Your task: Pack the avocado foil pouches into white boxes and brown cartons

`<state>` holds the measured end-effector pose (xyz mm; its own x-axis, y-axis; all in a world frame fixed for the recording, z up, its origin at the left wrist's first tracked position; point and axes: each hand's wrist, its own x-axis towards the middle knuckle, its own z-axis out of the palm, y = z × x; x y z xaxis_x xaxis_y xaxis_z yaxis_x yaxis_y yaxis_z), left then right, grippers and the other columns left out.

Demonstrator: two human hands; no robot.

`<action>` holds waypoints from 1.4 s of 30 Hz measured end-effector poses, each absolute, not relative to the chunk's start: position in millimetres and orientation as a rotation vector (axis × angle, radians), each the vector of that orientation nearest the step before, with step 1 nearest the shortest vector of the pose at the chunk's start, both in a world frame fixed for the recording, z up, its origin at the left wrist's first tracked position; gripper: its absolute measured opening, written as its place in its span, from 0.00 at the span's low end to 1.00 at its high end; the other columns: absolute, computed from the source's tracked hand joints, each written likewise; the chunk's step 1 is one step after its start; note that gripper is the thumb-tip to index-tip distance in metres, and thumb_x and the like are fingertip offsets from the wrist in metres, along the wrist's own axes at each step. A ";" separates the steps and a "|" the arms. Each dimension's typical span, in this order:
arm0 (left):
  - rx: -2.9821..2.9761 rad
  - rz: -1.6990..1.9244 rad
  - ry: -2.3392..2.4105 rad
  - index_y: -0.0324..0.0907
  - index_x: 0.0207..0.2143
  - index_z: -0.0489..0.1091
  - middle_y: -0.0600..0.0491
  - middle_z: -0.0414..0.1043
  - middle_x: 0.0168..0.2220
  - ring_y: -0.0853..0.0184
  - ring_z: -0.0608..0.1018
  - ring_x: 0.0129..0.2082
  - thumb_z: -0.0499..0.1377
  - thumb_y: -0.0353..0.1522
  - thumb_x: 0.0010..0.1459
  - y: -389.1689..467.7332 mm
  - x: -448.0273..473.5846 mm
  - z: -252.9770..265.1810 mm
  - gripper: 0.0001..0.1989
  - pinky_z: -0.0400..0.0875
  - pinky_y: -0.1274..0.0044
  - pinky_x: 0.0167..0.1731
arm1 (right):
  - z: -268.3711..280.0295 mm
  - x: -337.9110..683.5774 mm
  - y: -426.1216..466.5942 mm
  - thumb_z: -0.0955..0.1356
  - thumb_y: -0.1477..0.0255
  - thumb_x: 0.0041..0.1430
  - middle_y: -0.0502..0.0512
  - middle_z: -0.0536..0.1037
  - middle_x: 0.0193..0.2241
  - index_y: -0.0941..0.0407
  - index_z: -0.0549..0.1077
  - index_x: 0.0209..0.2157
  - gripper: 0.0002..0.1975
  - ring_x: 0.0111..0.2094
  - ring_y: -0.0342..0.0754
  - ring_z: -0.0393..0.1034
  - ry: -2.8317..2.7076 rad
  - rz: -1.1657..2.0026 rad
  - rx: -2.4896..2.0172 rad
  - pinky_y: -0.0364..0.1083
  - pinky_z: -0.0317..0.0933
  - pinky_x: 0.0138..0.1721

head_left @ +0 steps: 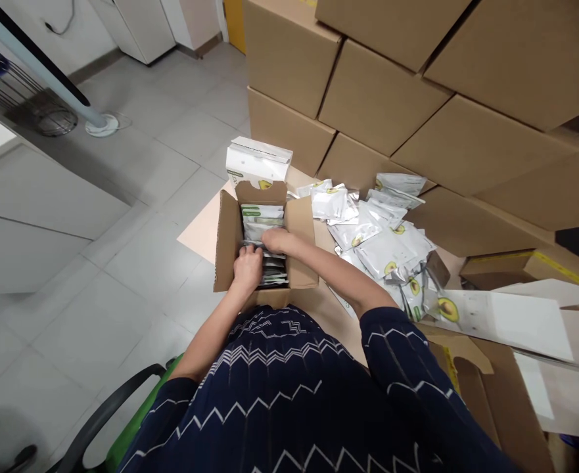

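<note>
Both hands work inside a small, open-topped brown cardboard box (229,243) filled with a row of flat white-and-silver packets (264,211).
In the head view, the left hand (248,266) rests with fingers curled over packets near the box's left side; whether it grips one cannot be told. The right hand (275,240), just beside it, reaches in from the right, fingers bent down and partly hidden, its hold likewise unclear. The box stands on a pale beige surface (203,226), flaps spread, directly before the person's navy top with white zigzags (274,387). Behind it sits a white printed carton (258,161); to the right lies a loose heap of shiny white avocado-print pouches (382,246), below stacked large brown cartons (385,98).
</note>
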<state>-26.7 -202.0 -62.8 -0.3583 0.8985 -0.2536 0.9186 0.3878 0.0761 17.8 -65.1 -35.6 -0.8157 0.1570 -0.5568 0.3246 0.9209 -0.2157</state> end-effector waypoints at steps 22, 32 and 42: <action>1.683 -0.064 2.403 0.38 0.47 0.72 0.43 0.74 0.45 0.56 0.73 0.49 0.47 0.23 0.64 -205.0 -32.6 -60.1 0.16 0.71 0.70 0.46 | -99.6 264.9 4.1 0.67 0.60 0.58 0.73 0.63 0.63 0.60 0.65 0.62 0.33 0.64 0.65 0.57 2.057 -0.614 2.515 0.63 0.58 0.58; 1.679 -0.062 2.412 0.39 0.47 0.71 0.43 0.74 0.45 0.56 0.73 0.48 0.46 0.25 0.66 -198.4 -33.2 -61.1 0.16 0.71 0.70 0.45 | -165.7 330.6 -26.8 0.58 0.68 0.65 0.64 0.49 0.71 0.57 0.51 0.70 0.33 0.69 0.63 0.42 2.033 -0.155 2.136 0.64 0.48 0.63; 1.679 -0.118 2.355 0.40 0.46 0.71 0.43 0.73 0.46 0.56 0.73 0.49 0.45 0.26 0.66 -202.8 -27.2 -57.3 0.16 0.74 0.71 0.42 | -173.6 333.4 -39.7 0.56 0.74 0.65 0.67 0.53 0.69 0.57 0.54 0.69 0.31 0.64 0.62 0.51 2.145 0.072 2.039 0.63 0.55 0.57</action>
<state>-27.2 -202.8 -57.3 -0.3067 0.9196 -0.2457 0.9395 0.3338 0.0766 333.4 -39.7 -173.6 -0.0427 0.9943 -0.0972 0.9856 0.0579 0.1588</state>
